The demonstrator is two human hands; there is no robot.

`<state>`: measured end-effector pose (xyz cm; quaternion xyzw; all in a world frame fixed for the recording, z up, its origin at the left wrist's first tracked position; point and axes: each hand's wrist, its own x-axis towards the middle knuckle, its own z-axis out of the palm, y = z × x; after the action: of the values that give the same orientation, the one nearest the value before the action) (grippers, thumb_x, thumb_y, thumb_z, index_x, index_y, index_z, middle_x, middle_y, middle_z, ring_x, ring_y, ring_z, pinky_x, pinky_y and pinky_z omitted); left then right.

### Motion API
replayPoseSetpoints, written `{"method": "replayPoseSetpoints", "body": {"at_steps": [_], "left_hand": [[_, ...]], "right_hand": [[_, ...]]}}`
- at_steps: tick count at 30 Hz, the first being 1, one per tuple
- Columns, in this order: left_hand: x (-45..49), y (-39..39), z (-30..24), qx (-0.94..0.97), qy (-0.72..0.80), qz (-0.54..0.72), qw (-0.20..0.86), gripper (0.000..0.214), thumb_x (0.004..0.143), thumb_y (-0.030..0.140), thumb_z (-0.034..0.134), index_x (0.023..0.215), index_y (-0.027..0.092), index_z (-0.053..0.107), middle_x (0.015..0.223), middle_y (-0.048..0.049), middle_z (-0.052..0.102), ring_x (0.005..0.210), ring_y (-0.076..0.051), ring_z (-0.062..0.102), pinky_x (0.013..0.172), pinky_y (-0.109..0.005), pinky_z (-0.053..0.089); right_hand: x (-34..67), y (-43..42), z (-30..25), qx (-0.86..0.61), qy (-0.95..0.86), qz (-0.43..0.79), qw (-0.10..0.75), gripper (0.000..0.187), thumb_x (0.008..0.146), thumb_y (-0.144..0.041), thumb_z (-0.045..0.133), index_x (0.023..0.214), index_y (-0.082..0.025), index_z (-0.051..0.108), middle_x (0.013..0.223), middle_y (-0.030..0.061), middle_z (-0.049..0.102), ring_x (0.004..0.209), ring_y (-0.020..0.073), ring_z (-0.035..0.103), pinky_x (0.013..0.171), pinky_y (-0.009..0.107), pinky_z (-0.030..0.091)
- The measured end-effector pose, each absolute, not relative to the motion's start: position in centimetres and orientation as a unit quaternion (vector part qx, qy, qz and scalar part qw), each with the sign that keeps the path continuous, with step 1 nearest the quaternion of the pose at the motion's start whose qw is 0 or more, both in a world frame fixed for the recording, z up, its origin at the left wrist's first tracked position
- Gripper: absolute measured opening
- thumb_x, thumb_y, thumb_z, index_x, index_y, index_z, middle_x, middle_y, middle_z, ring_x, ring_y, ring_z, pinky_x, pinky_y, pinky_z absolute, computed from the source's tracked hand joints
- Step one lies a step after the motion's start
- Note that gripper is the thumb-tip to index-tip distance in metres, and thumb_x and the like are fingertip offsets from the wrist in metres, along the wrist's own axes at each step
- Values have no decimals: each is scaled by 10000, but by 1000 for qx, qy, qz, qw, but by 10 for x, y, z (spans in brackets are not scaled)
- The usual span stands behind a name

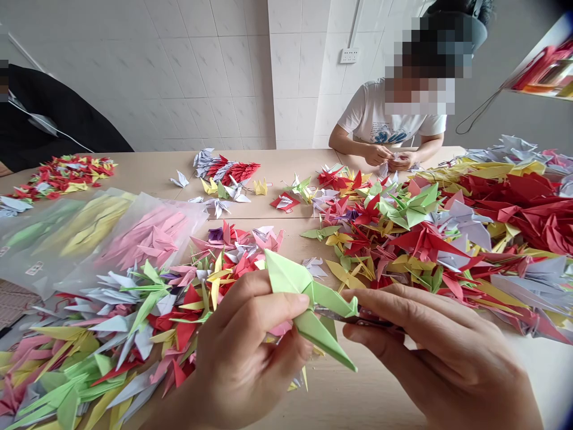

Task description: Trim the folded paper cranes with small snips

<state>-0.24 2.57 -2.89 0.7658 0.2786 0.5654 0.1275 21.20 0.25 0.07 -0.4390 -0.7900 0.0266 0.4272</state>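
Note:
Near the front of the table, my left hand [250, 340] pinches a light green paper crane [293, 276] between thumb and fingers. Its wings are spread and its neck points right, ending in a small curled head. My right hand [452, 352] is closed on a slim dark tool with a metal tip [375, 318], which reaches in beside the crane's neck. My fingers cover most of the tool, so its exact kind does not show. Below and left of my left hand lies a heap of folded paper cranes [156, 298] in several colours.
A larger pile of paper cranes [421, 239] spreads over the right side. Clear plastic bags [96, 257] of sorted cranes lie at left, a red heap [67, 176] behind. Across the table [295, 158] a person [385, 128] handles small paper; a dark sleeve [58, 113] shows far left.

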Motion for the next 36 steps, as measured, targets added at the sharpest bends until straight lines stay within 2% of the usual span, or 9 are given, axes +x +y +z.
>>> {"method": "replayPoseSetpoints", "body": {"at_steps": [3, 8, 10, 13, 16, 22, 32, 36], "left_hand": [[-2, 26, -29, 766, 284, 565, 117, 390, 820, 51, 734, 1179, 192, 676, 1028, -75, 712, 866, -200, 714, 701, -294, 611], [0, 25, -31, 744, 314, 569, 156, 288, 876, 165, 711, 1150, 247, 680, 982, -66, 709, 777, -187, 700, 631, -303, 604], [-1, 24, -31, 739, 318, 572, 163, 309, 873, 144, 700, 1161, 252, 677, 1017, -72, 699, 815, -196, 690, 647, -315, 603], [-2, 24, -30, 733, 309, 578, 183, 411, 814, 27, 692, 1170, 232, 668, 998, -69, 665, 887, -219, 659, 682, -341, 592], [-2, 25, -27, 732, 312, 564, 222, 422, 781, -40, 679, 1125, 203, 662, 927, -56, 642, 847, -215, 651, 672, -349, 578], [2, 25, -18, 716, 328, 540, 297, 287, 838, 0, 633, 1025, 217, 643, 812, -5, 598, 684, -142, 597, 547, -272, 500], [1, 24, -17, 709, 318, 538, 327, 301, 837, -15, 618, 1029, 216, 640, 845, 3, 604, 726, -139, 601, 593, -272, 509], [-1, 24, -22, 727, 301, 559, 261, 343, 819, -18, 665, 1088, 194, 667, 865, -3, 609, 754, -149, 598, 638, -290, 518]], "right_hand": [[211, 1, 0, -438, -791, 23, 426, 94, 990, -306, 605, 1075, -272, 627, 788, -15, 751, 645, 140, 718, 566, 208, 555], [212, -1, 0, -447, -789, 24, 420, 94, 985, -295, 615, 1076, -272, 622, 811, -21, 755, 667, 131, 720, 592, 201, 555], [213, 0, 1, -450, -790, 18, 416, 113, 981, -299, 624, 1089, -268, 627, 838, -9, 761, 696, 140, 728, 600, 209, 558], [212, 1, 3, -447, -794, 16, 412, 108, 982, -291, 622, 1086, -261, 623, 849, 2, 762, 719, 149, 736, 598, 213, 559], [211, 2, 4, -429, -800, 22, 418, 91, 1010, -284, 575, 1092, -257, 604, 788, -12, 749, 654, 138, 722, 561, 210, 548], [211, 3, 3, -424, -809, 14, 407, 115, 1024, -300, 552, 1097, -224, 597, 754, -2, 747, 623, 151, 725, 552, 237, 542], [212, 2, 4, -423, -815, 30, 395, 118, 1017, -296, 568, 1098, -219, 605, 790, 8, 767, 658, 159, 740, 544, 241, 519], [213, -1, 3, -423, -822, 29, 379, 113, 1017, -275, 560, 1103, -219, 609, 841, 17, 774, 677, 158, 733, 553, 245, 514]]}}
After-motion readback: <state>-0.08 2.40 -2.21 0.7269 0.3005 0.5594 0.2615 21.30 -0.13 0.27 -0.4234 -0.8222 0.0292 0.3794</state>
